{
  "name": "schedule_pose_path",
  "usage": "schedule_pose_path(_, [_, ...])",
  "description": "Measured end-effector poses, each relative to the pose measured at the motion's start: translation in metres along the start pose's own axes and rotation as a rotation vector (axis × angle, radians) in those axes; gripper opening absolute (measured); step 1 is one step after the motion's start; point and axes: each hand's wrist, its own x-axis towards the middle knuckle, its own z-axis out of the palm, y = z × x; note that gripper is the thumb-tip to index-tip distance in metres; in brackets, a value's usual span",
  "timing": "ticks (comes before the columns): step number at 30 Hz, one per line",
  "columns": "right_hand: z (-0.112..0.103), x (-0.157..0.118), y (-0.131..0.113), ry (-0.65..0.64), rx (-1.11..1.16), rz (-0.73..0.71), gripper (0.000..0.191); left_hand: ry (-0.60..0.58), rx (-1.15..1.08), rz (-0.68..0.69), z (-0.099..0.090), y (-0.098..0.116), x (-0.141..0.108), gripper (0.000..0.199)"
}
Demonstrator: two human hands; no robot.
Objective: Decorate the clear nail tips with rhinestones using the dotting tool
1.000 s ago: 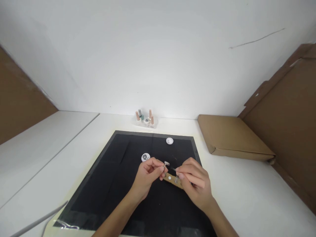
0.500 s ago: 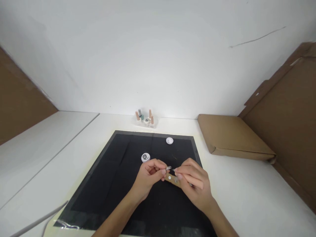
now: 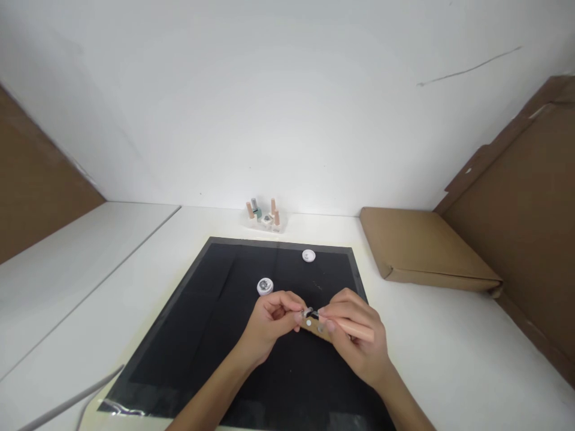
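Observation:
Between thumb and fingertips, my left hand (image 3: 270,320) pinches a small shiny piece that looks like a false nail (image 3: 308,312). My right hand (image 3: 359,338) is closed round a nail polish brush (image 3: 354,329) by its peach cap handle. The brush's dark tip points left and meets the nail or comes very close to it; contact is hard to tell. Just under both hands is a tan strip (image 3: 320,331) with pale round dots, its right end hidden by my right hand. A small white jar (image 3: 265,286) with silvery contents stands beyond my left hand.
A white lid (image 3: 308,255) lies on the black mat (image 3: 202,335). Behind the mat, a clear tray (image 3: 260,226) holds several nail polish bottles. To the right lies a flat cardboard box (image 3: 426,239). Cardboard panels and a white wall (image 3: 287,108) surround the table.
The brush tip has moved slightly left, onto or nearer the small piece, and its handle has tilted a little flatter. My left hand has lowered slightly. Jar and lid have not moved.

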Motion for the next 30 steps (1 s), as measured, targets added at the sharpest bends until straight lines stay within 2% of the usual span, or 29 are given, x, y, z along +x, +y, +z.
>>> schedule_pose_path(7, [0.0008, -0.0068, 0.0058, 0.048, 0.009, 0.008, 0.023, -0.032, -0.018, 0.014, -0.0033, -0.0019, -0.0008, 0.01])
schedule_pose_path(14, [0.0003, -0.0059, 0.0024, -0.016, 0.113, 0.032, 0.014, -0.051, -0.034, 0.034, -0.0035, -0.0013, 0.0012, 0.007])
schedule_pose_path(25, [-0.0025, -0.0042, 0.0044, 0.034, 0.056, 0.048, 0.02, -0.099, -0.041, 0.059, -0.0052, -0.0033, -0.0015, 0.007])
schedule_pose_path(30, [-0.0038, -0.0048, 0.0043, -0.032, 0.132, 0.021, 0.016, -0.12, -0.041, 0.072, -0.005, -0.0034, 0.0003, 0.008])
